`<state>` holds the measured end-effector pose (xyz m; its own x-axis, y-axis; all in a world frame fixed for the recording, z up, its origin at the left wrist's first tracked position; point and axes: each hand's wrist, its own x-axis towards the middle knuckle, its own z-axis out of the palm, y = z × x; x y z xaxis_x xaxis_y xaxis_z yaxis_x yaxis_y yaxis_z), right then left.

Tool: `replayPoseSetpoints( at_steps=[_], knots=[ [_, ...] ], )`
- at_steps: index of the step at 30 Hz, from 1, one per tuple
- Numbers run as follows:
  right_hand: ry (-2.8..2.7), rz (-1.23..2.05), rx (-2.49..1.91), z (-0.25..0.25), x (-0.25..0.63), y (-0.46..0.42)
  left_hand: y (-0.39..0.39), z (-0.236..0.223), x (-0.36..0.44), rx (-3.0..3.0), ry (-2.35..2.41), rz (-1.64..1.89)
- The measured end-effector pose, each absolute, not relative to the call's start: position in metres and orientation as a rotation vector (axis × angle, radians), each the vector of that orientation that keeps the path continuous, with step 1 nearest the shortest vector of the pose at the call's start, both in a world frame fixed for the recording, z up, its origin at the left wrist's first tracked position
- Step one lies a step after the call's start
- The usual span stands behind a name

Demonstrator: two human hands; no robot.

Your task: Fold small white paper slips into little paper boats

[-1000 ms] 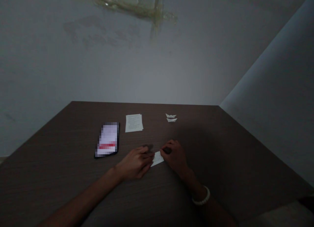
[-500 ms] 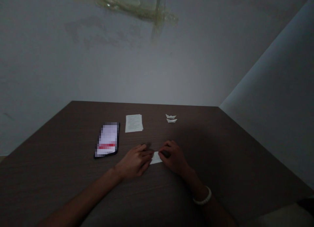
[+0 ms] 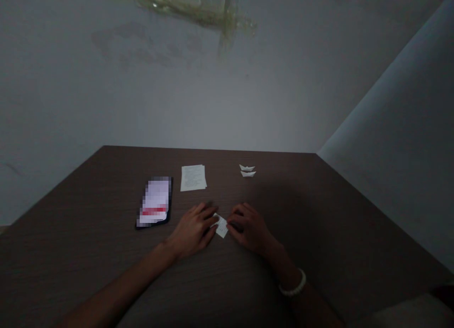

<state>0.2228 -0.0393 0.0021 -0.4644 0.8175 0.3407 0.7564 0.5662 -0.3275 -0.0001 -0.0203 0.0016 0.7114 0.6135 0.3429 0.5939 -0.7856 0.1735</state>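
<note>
A small piece of printed paper (image 3: 222, 226) lies on the dark table between my hands, turned at a slant with one corner towards me. On its left side my left hand (image 3: 194, 228) rests with the fingers stretched and somewhat apart, the fingertips on the paper's edge. My right hand (image 3: 249, 227) is curled at the right corner, thumb and fingertips drawn together on the paper. Two small white folded paper boats (image 3: 248, 174) sit close together beyond my right hand.
A short stack of printed paper sheets (image 3: 193, 178) lies beyond my left hand. To its left and nearer is a phone (image 3: 154, 202) with a lit, blurred screen. The brown wooden table (image 3: 106, 186) ends at a grey wall (image 3: 276, 101) with stained patches.
The piece of paper has gone from lying nearly straight to a slanted, diamond-like position. Both hands have shifted slightly, and the gap between them is a little wider.
</note>
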Motion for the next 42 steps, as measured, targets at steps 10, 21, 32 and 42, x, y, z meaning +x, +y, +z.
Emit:
replayPoseSetpoints(
  at_steps=[10,21,32,42],
  knots=[
    [-2.451,0.136,-1.276,0.012,0.222,-0.041,-0.021,0.005,0.0,2.843,1.016,0.645],
    [-2.481,0.152,-1.285,0.013,0.222,-0.04,-0.021,0.005,0.0,2.834,1.009,0.64],
    [-2.518,0.158,-1.265,0.017,0.221,-0.039,-0.021,0.001,-0.001,2.834,1.023,0.649],
    [-2.544,0.153,-1.28,0.019,0.22,-0.039,-0.02,0.001,0.0,2.833,1.07,0.667]
  ],
)
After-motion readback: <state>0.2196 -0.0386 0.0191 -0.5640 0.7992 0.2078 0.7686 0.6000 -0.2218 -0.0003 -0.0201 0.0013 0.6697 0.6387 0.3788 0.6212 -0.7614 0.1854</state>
